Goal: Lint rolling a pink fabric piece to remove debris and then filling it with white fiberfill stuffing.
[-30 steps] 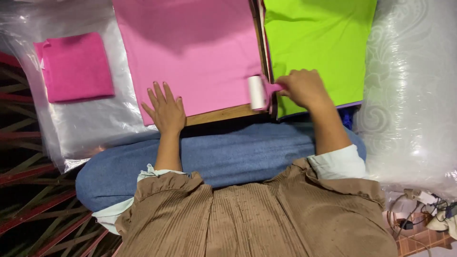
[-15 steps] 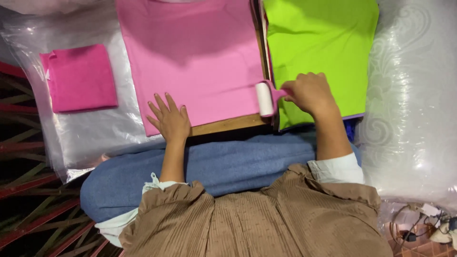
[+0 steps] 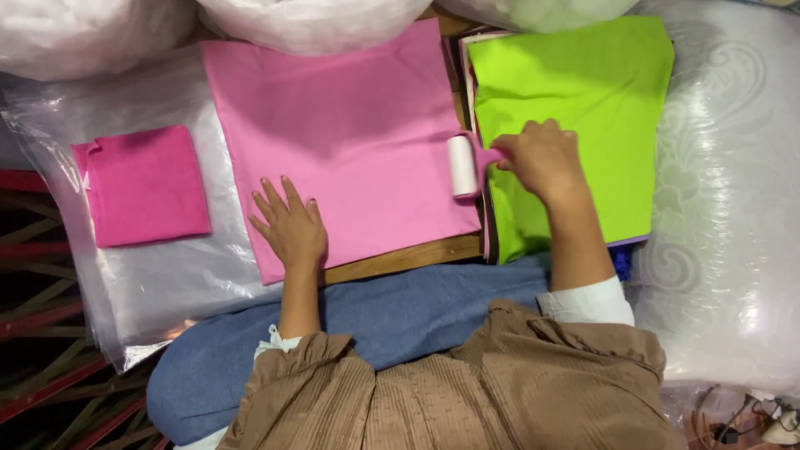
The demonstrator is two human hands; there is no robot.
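A light pink cloth [image 3: 350,125] lies flat on a wooden board [image 3: 400,260] in front of me. My left hand [image 3: 290,225] presses flat, fingers spread, on the cloth's near left corner. My right hand [image 3: 542,158] grips the pink handle of a lint roller [image 3: 463,165], whose white roll rests on the cloth's right edge. A lime green cloth [image 3: 575,108] lies under my right hand, to the right of the board.
A folded deep pink cloth [image 3: 143,185] sits on clear plastic sheeting [image 3: 167,283] at the left. Plastic-wrapped bundles [image 3: 308,21] line the far edge, and a patterned wrapped bundle [image 3: 725,208] fills the right. Red slats [image 3: 42,317] show at lower left.
The lint roller has moved up the right side of the pink cloth, away from the near edge. My left hand stays pressed on the near left corner.
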